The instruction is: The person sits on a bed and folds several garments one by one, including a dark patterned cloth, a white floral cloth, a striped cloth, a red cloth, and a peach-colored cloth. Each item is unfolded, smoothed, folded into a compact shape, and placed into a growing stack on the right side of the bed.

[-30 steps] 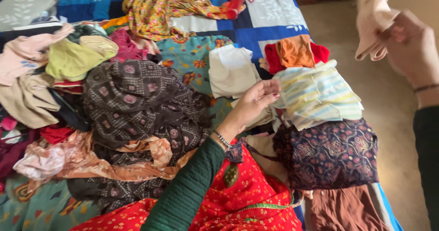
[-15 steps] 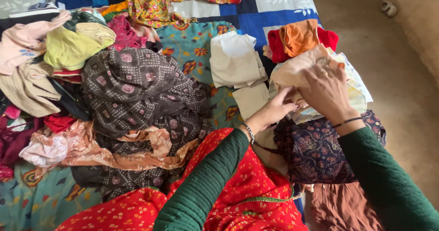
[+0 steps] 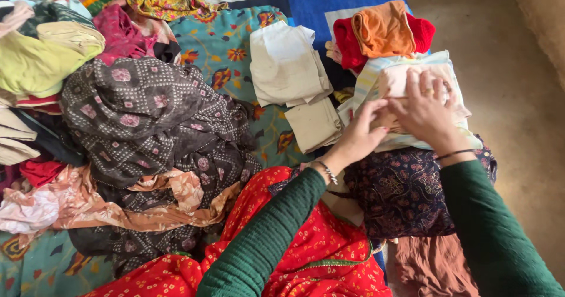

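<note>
A small pale pink garment (image 3: pixel 406 79) lies folded on top of a striped pastel cloth (image 3: pixel 368 85), which rests on a dark purple patterned folded cloth (image 3: pixel 406 191). My right hand (image 3: pixel 426 112) presses flat on the pink garment, fingers spread. My left hand (image 3: pixel 362 132) touches its left edge with fingertips. Both arms wear dark green sleeves. A red patterned cloth (image 3: pixel 306 244) lies under my left forearm.
An orange and red folded pile (image 3: pixel 382 32) sits behind the stack. Cream folded pieces (image 3: pixel 288 67) lie to its left on a blue patterned bedsheet (image 3: pixel 306 0). A big heap with a dark brown dotted cloth (image 3: pixel 147 120) fills the left. Bare floor (image 3: pixel 518 97) runs along the right.
My right hand brought the pink garment down from the air onto the striped stack and now flattens it. My left hand shifted right to its edge. The view moved closer.
</note>
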